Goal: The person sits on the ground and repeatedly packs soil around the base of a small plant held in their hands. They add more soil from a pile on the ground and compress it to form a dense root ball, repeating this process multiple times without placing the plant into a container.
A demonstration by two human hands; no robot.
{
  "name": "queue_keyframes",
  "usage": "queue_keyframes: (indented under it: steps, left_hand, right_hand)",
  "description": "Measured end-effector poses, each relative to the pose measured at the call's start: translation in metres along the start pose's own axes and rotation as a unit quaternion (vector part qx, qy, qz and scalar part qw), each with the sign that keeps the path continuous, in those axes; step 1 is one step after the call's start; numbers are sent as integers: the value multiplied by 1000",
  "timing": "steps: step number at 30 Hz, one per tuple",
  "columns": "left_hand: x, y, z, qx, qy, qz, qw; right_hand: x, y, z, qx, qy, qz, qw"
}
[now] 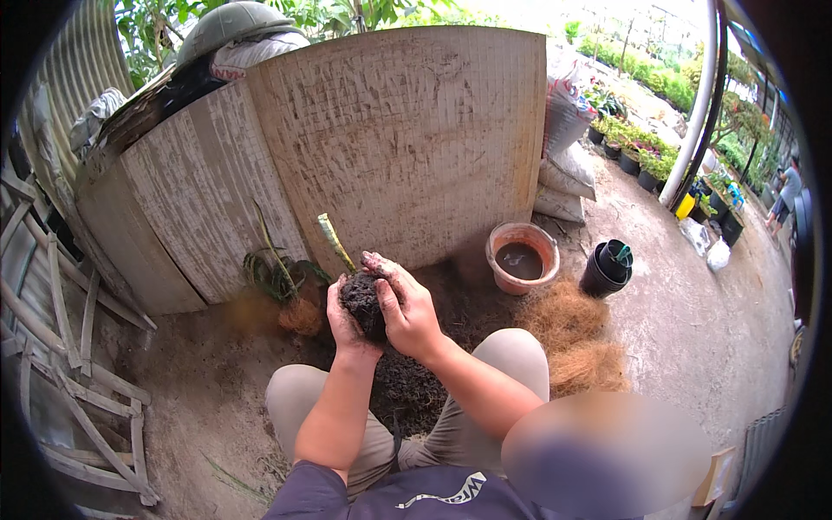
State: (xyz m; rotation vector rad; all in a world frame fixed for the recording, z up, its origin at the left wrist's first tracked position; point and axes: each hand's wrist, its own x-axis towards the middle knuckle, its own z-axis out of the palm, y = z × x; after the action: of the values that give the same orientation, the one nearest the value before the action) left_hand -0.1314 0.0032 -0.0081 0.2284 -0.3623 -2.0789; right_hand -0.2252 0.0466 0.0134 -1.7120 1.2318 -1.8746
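Observation:
Between my two cupped hands sits a ball of dark, wet soil [361,303]. A short green plant cutting [331,240] with pale edges rises out of its top, leaning to the left. My left hand [341,322] wraps the left side of the soil ball, fingers partly hidden behind it. My right hand [406,305] presses the right side, with dirt on its fingers and thumb. Below, a heap of loose dark soil [406,390] lies on the ground between my knees.
An orange bucket [522,282] of murky water stands at right, beside stacked black pots [607,270]. Brown fibre [576,338] lies in front of them. A leafy plant with a fibre-wrapped base [300,316] rests at left. Wooden boards [399,147] wall off the far side.

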Motion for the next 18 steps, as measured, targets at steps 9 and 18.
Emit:
queue_keyframes:
  steps: [9,18]
  left_hand:
    - [-2,13,15,46,-2,-30,998]
    - [-8,19,-17,-17,-8,-27,999]
  right_hand:
    - [0,3,10,-25,13,-28,999]
    - [-14,15,36,-59,-11,-26,998]
